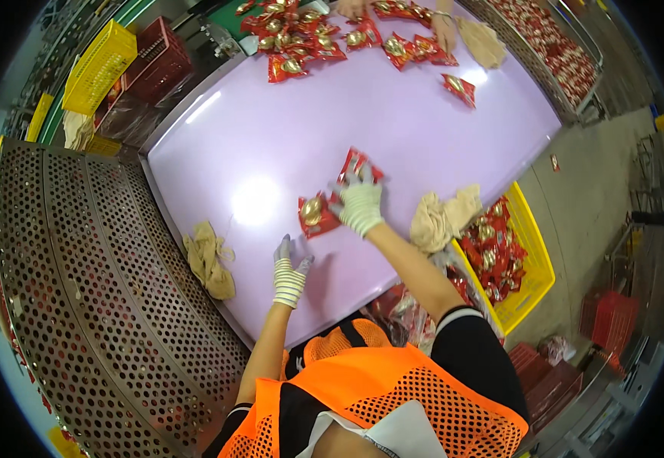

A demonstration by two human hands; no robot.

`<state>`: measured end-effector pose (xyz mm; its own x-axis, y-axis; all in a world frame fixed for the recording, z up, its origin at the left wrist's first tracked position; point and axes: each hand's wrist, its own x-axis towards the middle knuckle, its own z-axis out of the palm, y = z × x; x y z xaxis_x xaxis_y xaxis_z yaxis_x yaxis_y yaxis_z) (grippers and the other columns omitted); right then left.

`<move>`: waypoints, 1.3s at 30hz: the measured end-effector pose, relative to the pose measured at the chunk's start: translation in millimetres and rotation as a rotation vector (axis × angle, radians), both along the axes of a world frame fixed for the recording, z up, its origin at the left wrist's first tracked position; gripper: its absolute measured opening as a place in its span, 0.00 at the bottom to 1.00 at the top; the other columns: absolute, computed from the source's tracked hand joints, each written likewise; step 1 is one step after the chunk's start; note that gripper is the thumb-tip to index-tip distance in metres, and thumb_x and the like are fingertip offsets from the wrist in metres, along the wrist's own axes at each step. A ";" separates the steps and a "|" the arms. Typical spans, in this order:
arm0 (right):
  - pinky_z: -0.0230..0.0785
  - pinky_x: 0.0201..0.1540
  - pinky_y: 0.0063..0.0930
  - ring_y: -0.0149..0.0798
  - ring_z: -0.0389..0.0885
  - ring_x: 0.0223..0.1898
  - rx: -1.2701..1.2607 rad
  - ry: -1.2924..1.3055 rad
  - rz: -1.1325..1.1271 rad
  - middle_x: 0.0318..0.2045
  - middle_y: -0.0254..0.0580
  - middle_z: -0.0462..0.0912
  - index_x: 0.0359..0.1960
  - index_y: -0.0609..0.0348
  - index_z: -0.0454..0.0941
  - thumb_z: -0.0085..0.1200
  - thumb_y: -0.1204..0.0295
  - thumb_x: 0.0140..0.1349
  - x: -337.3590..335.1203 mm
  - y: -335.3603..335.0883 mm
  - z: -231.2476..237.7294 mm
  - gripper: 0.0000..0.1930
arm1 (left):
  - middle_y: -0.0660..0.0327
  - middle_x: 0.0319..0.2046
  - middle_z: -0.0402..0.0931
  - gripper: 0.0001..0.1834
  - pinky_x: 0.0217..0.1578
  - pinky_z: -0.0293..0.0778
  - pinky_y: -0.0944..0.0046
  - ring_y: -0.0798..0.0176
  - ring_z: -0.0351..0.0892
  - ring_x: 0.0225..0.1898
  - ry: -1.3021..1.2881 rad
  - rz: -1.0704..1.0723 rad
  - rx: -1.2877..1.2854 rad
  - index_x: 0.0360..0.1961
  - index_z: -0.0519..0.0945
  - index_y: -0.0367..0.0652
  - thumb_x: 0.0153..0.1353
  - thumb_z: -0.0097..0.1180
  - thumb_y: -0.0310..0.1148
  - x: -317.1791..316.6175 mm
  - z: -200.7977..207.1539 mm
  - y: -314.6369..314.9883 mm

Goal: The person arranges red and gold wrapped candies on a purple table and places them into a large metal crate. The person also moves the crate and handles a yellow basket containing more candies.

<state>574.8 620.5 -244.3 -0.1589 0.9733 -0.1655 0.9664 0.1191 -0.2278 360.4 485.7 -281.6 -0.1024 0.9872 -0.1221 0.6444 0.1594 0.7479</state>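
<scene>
Right hand [361,204] rests its fingers over one red packet [357,159], grip unclear; another packet [313,212] sits by its thumb! Left hand [291,279], fingers apart, holds nothing. Both packets look light, slippery: pinch the edges!

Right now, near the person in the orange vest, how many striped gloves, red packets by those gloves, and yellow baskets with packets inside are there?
Striped gloves: 2 (left glove, right glove)
Red packets: 2 (nearer packet, farther packet)
Yellow basket: 1
Total: 5
</scene>
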 end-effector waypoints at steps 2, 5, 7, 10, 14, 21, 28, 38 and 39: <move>0.56 0.60 0.66 0.62 0.54 0.68 -0.171 0.014 0.267 0.62 0.39 0.69 0.57 0.29 0.75 0.58 0.47 0.53 -8.4 -8.9 -0.1 0.27 | 0.53 0.45 0.76 0.34 0.39 0.76 0.63 0.64 0.76 0.38 -0.250 0.110 -0.091 0.66 0.62 0.43 0.61 0.59 0.33 1.5 -29.1 3.3; 0.60 0.63 0.57 0.58 0.60 0.68 -0.436 0.241 0.614 0.62 0.42 0.71 0.60 0.35 0.73 0.57 0.44 0.54 -7.2 16.0 30.2 0.31 | 0.67 0.28 0.79 0.18 0.22 0.69 0.73 0.75 0.72 0.21 -0.617 0.275 -0.310 0.54 0.75 0.41 0.65 0.55 0.36 -11.9 -39.7 16.6; 0.68 0.57 0.47 0.51 0.71 0.58 -0.600 0.461 0.589 0.58 0.45 0.75 0.59 0.44 0.74 0.57 0.47 0.58 -1.1 76.5 34.9 0.29 | 0.66 0.23 0.78 0.14 0.19 0.68 0.72 0.73 0.71 0.18 -0.636 0.443 -0.331 0.45 0.78 0.40 0.67 0.53 0.39 -29.4 -49.3 26.5; 0.66 0.60 0.35 0.47 0.77 0.54 -0.444 0.627 0.472 0.52 0.47 0.80 0.55 0.50 0.77 0.55 0.48 0.58 8.3 210.2 4.8 0.27 | 0.61 0.15 0.76 0.28 0.12 0.68 0.65 0.65 0.71 0.11 -0.652 0.611 -0.745 0.32 0.80 0.37 0.67 0.45 0.55 -67.9 -42.9 73.5; 0.63 0.62 0.42 0.52 0.71 0.59 0.184 0.384 0.211 0.58 0.50 0.73 0.55 0.51 0.77 0.58 0.49 0.57 12.7 334.4 7.5 0.28 | 0.53 0.17 0.78 0.41 0.13 0.74 0.55 0.54 0.75 0.12 -0.565 0.614 -0.943 0.29 0.81 0.35 0.61 0.41 0.70 -86.9 -40.7 90.9; 0.46 0.64 0.75 0.54 0.50 0.72 0.238 -0.055 0.098 0.70 0.43 0.59 0.68 0.36 0.60 0.55 0.39 0.54 -44.2 478.9 45.9 0.41 | 0.48 0.22 0.82 0.39 0.17 0.77 0.55 0.53 0.80 0.16 -0.622 0.579 -1.041 0.30 0.83 0.33 0.63 0.44 0.66 -78.1 -19.5 97.3; 0.40 0.62 0.82 0.59 0.43 0.73 0.075 -0.051 -0.160 0.71 0.39 0.57 0.68 0.28 0.61 0.48 0.32 0.53 -93.3 535.6 42.8 0.41 | 0.51 0.22 0.83 0.37 0.17 0.78 0.62 0.56 0.81 0.17 -0.725 0.558 -1.078 0.31 0.84 0.34 0.64 0.45 0.63 -79.3 -8.5 90.3; 0.49 0.64 0.67 0.52 0.67 0.57 0.294 -0.073 0.026 0.49 0.39 0.77 0.40 0.40 0.85 0.53 0.50 0.56 -83.9 428.0 -7.5 0.16 | 0.51 0.25 0.83 0.37 0.20 0.79 0.61 0.56 0.83 0.19 -0.683 0.494 -1.102 0.35 0.84 0.36 0.67 0.39 0.63 -81.8 -15.4 94.8; 0.48 0.64 0.67 0.53 0.67 0.57 0.319 -0.067 0.065 0.47 0.39 0.78 0.38 0.40 0.86 0.53 0.51 0.56 -87.4 408.0 -7.0 0.16 | 0.50 0.27 0.84 0.38 0.21 0.80 0.59 0.55 0.83 0.20 -0.682 0.503 -1.147 0.36 0.83 0.35 0.68 0.37 0.62 -84.5 -26.5 87.5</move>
